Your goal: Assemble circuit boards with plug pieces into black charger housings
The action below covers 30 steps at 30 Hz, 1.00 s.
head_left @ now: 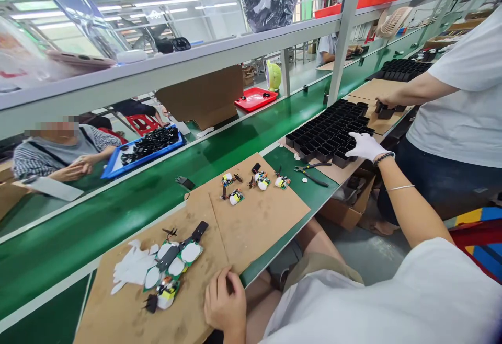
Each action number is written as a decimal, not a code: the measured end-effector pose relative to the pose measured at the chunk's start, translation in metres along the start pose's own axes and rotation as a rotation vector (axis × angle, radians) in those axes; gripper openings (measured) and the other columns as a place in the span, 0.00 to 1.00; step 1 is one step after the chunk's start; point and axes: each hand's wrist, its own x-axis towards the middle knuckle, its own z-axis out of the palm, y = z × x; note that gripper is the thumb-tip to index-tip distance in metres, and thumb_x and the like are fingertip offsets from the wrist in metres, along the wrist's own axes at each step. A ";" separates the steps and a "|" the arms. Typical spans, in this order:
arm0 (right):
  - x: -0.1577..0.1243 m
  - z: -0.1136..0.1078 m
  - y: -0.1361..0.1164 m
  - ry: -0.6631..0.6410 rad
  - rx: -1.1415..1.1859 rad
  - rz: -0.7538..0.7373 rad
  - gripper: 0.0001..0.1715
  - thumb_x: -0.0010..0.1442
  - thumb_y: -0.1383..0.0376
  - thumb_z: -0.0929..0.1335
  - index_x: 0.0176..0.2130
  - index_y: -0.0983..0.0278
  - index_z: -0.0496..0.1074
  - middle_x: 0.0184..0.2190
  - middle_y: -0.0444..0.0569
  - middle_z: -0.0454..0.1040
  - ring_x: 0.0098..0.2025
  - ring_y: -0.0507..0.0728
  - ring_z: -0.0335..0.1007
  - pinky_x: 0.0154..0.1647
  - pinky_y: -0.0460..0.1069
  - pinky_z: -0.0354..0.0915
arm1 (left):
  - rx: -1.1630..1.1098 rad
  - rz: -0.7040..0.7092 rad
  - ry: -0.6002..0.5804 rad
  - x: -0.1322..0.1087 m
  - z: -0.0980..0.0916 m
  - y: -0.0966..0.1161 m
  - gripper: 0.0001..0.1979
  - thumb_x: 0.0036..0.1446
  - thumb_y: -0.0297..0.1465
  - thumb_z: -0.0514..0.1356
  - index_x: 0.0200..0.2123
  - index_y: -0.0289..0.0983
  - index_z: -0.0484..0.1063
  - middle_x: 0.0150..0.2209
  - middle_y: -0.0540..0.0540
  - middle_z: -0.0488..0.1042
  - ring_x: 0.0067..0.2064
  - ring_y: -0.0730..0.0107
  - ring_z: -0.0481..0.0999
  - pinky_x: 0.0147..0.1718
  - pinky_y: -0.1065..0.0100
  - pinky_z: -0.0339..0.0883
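Observation:
My right hand (pixel 365 146), in a white glove, reaches out with its fingers apart over the near right edge of several rows of black open-topped plastic cases (pixel 331 129). Whether its fingertips touch a case I cannot tell. My bare left hand (pixel 225 299) rests curled at the edge of the cardboard sheet (pixel 251 229), with nothing seen in it. Left of it lie green circuit boards with white round parts (pixel 176 266), a board with wires and a yellow part (pixel 167 296), and a white glove (pixel 135 264). Farther up are several small wired assemblies (pixel 236 196).
Cutting pliers (pixel 314 174) lie beside the cases. A green conveyor belt (pixel 129 210) runs behind the cardboard, with a shelf (pixel 188 59) above. Across it a person sits by a blue tray (pixel 113 169) of black parts. Another person's arm (pixel 423 90) is at right.

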 end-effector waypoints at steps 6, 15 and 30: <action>0.021 0.024 -0.005 -0.109 -0.001 0.029 0.57 0.43 0.52 0.75 0.67 0.57 0.55 0.56 0.63 0.62 0.58 0.75 0.60 0.55 0.63 0.61 | 0.048 0.016 0.003 0.006 -0.006 0.005 0.05 0.60 0.24 0.59 0.35 0.38 0.75 0.34 0.45 0.79 0.35 0.63 0.75 0.34 0.67 0.63; 0.007 0.011 -0.019 -0.049 0.048 0.036 0.43 0.50 0.59 0.73 0.63 0.61 0.60 0.51 0.67 0.63 0.52 0.70 0.59 0.50 0.59 0.57 | 0.014 -0.033 -0.014 0.003 -0.004 0.005 0.06 0.60 0.25 0.58 0.35 0.38 0.76 0.35 0.45 0.79 0.37 0.64 0.75 0.36 0.67 0.64; -0.173 0.029 -0.249 -0.017 0.284 -0.697 0.38 0.44 0.58 0.75 0.53 0.64 0.68 0.53 0.63 0.62 0.56 0.73 0.60 0.58 0.63 0.62 | -0.065 -0.129 -0.047 -0.001 -0.002 0.008 0.08 0.59 0.24 0.56 0.35 0.37 0.76 0.35 0.44 0.79 0.39 0.64 0.75 0.39 0.67 0.64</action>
